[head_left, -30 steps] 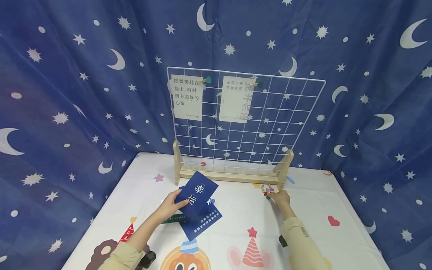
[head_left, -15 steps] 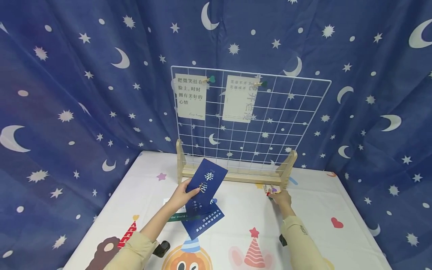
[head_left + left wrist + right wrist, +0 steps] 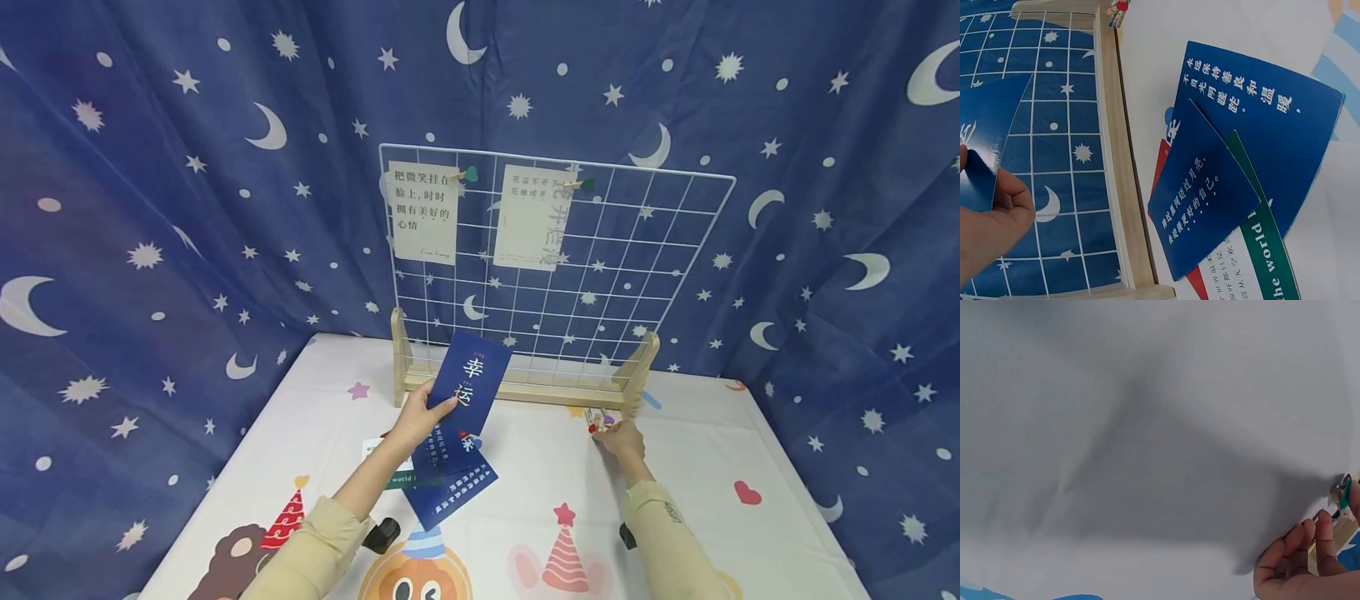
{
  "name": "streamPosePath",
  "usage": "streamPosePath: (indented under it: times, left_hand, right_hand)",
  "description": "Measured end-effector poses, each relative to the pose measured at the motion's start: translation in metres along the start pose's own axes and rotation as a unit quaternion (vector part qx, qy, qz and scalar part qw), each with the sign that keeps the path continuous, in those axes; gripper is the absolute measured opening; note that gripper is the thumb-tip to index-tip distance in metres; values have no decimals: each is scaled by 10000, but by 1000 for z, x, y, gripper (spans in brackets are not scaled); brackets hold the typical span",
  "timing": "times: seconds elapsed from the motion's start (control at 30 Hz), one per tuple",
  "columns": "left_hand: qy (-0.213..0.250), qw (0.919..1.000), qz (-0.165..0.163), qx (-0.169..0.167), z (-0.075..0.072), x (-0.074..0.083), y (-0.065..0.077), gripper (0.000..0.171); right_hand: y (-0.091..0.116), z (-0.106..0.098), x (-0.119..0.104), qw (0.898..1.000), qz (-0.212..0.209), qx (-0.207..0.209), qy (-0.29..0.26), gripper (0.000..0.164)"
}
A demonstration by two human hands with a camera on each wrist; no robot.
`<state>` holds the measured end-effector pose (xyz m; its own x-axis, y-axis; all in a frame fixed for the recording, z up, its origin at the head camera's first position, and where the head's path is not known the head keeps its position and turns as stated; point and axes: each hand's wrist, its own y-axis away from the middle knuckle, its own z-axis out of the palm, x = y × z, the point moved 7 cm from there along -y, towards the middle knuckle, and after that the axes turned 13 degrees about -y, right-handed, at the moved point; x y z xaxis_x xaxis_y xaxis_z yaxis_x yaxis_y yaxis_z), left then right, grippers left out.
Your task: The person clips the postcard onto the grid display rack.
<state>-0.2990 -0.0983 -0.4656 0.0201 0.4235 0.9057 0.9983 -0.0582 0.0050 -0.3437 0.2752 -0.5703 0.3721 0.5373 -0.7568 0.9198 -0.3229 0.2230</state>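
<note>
My left hand (image 3: 417,421) grips a dark blue card (image 3: 483,367) with white characters, thumb on its face. The card is raised in front of the wire grid's base. Below it lie a blue card (image 3: 1204,194), a larger blue card (image 3: 1254,131), a green-and-white card (image 3: 1266,256) and a sliver of red card (image 3: 1197,282), all overlapping. At the grid's right foot, my right hand (image 3: 626,442) has its fingertips at a small group of wooden clothespins (image 3: 592,419). One green-topped clothespin (image 3: 1345,495) touches a digit; whether it is pinched is hidden.
A white wire grid stands on a wooden base (image 3: 517,393) at the back. Two cream cards, a left one (image 3: 423,237) and a right one (image 3: 517,229), hang from it by green-topped clothespins. A star-patterned curtain (image 3: 225,192) surrounds the printed white tablecloth (image 3: 525,475).
My left hand has carried the blue card up and right, away from the other cards, uncovering more of them. My right hand stays by the clothespins, and the green clothespin there is now covered.
</note>
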Motion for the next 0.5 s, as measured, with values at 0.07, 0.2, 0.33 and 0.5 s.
streamPosePath:
  times: [0.07, 0.2, 0.33, 0.5]
  left_hand:
    - [-5, 10000, -4, -28, 0, 6, 3, 35]
    - [-64, 10000, -48, -50, 4, 8, 1, 35]
    - [-53, 10000, -7, -64, 11, 0, -4, 35]
    - [-24, 9999, -27, -115, 15, 2, -5, 37]
  right_hand:
    - [0, 0, 0, 10000, 10, -26, -3, 28]
    - [1, 0, -2, 9999, -3, -101, 5, 28]
    - [-1, 1, 0, 9998, 18, -190, 13, 25]
    - [-3, 3, 1, 9996, -101, -246, -22, 24]
